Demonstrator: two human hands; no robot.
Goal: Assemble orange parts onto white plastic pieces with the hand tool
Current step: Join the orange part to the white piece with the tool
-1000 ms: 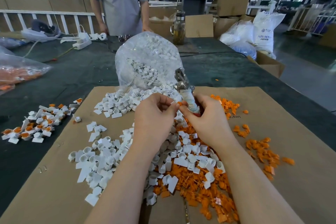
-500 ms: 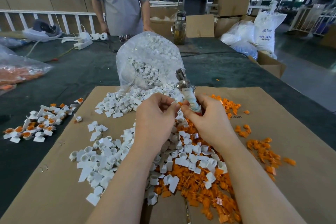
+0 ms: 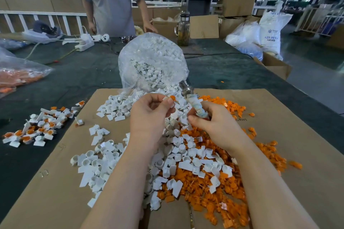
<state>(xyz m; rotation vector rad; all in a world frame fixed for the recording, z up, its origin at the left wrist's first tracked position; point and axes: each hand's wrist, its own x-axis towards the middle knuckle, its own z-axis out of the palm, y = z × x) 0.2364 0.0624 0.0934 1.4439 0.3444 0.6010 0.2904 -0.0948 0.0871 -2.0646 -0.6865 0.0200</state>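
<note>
My left hand [image 3: 150, 115] pinches a small white piece with an orange part [image 3: 172, 98] in it between thumb and fingertips. My right hand [image 3: 216, 126] grips the hand tool [image 3: 193, 101], whose handle is wrapped in pale tape and whose metal head points up and left, a short way from the left hand. Below both hands a heap of loose white pieces [image 3: 178, 156] overlaps a heap of orange parts [image 3: 214, 188] on the brown cardboard sheet [image 3: 301, 182].
A clear bag of white pieces [image 3: 152, 61] lies open just beyond my hands. Assembled white-and-orange pieces [image 3: 35, 128] sit at the left on the dark table [image 3: 78, 74]. A bag of orange parts [image 3: 16, 76] is far left. A person [image 3: 111, 0] stands across the table by a glass jar [image 3: 183, 28].
My hands were pressed together at the tool; now they have drawn apart. The left hand has moved left and up with the white-and-orange piece, and the tool has tilted slightly.
</note>
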